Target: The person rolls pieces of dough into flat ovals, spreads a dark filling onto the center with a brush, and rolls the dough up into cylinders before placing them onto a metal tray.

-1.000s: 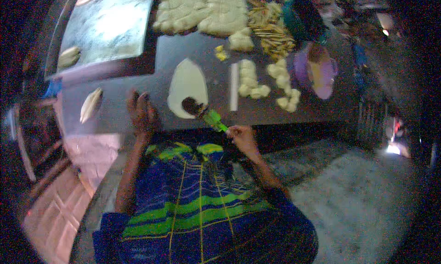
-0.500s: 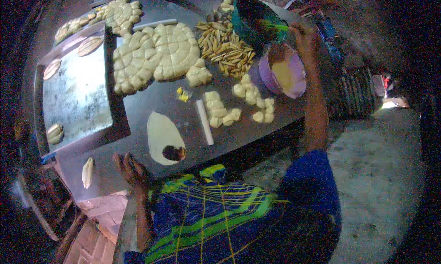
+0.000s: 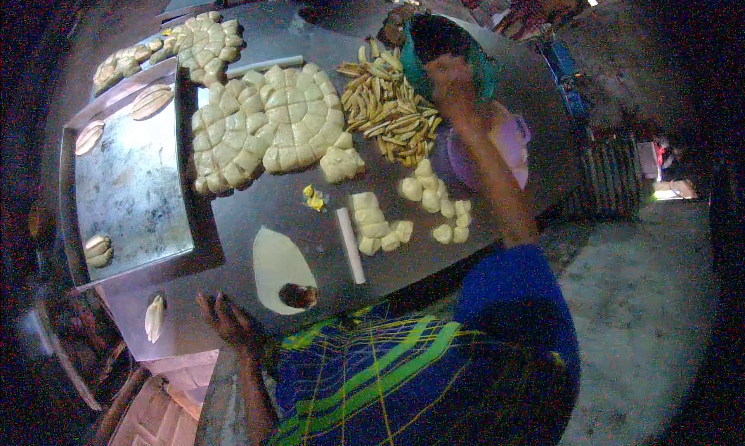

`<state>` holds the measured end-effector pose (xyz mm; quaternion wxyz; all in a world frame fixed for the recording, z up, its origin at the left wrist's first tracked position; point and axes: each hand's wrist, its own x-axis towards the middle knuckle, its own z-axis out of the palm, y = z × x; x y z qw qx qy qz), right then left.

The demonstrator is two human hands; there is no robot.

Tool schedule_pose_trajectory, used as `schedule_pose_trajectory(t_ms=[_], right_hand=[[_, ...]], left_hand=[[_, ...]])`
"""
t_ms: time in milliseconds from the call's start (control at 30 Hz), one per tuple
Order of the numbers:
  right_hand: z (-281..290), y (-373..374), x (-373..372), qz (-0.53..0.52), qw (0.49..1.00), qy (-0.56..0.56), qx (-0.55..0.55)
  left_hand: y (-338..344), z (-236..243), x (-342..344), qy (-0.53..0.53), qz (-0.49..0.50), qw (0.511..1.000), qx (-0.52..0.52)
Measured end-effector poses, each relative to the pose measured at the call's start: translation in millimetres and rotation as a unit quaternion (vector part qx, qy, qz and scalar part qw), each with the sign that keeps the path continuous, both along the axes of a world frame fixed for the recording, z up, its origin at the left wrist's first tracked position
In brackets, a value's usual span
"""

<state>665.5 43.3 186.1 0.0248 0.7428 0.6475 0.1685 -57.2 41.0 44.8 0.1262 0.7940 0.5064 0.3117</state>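
Observation:
My left hand (image 3: 229, 320) rests on the table's near edge, fingers stretched out and holding nothing. Between it and a white rolling pin (image 3: 351, 246) lies a flat oval of rolled dough (image 3: 281, 260), with a dark brown filling (image 3: 299, 295) heaped at its near end. My right arm reaches far across the table. Its hand (image 3: 452, 79) is at the mouth of a green bowl (image 3: 486, 77); blur hides its fingers and anything in them. Under that forearm stands a purple bowl (image 3: 466, 157) with pale contents. Left of the green bowl is a pile of yellow-brown, banana-like strips (image 3: 392, 108).
Large scored slabs of dough (image 3: 303, 116) cover the table's far left. Small dough pieces (image 3: 372, 221) sit right of the rolling pin. A metal tray (image 3: 132, 182) at the left holds several shaped doughs; another shaped dough (image 3: 155, 319) lies before it. A crumpled yellow wrapper (image 3: 313, 197) is mid-table.
My right hand has moved left from beside the green bowl to over its mouth; the bright green piece seen there before no longer shows. My left hand stays on the table. The view has shifted.

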Motion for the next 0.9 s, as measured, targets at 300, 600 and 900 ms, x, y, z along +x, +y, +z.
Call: schedule_pose_trajectory(t_ms=[300,600,900], right_hand=[[-98.7,-19.9,-52.0,-0.049,0.983,0.116,-0.131],[-64.8,-14.2,-65.7,-0.027,0.977,0.145,-0.152],[-66.1,-53.9,-20.9,0.008,0.894,0.298,0.335]], left_hand=[[-0.7,-3.7,7.4,-0.033,-0.027,0.999,-0.006],[8.1,-36.6,-7.2,-0.055,-0.05,0.996,0.039],[2.2,4.8,19.1,-0.154,-0.009,0.984,-0.092]])
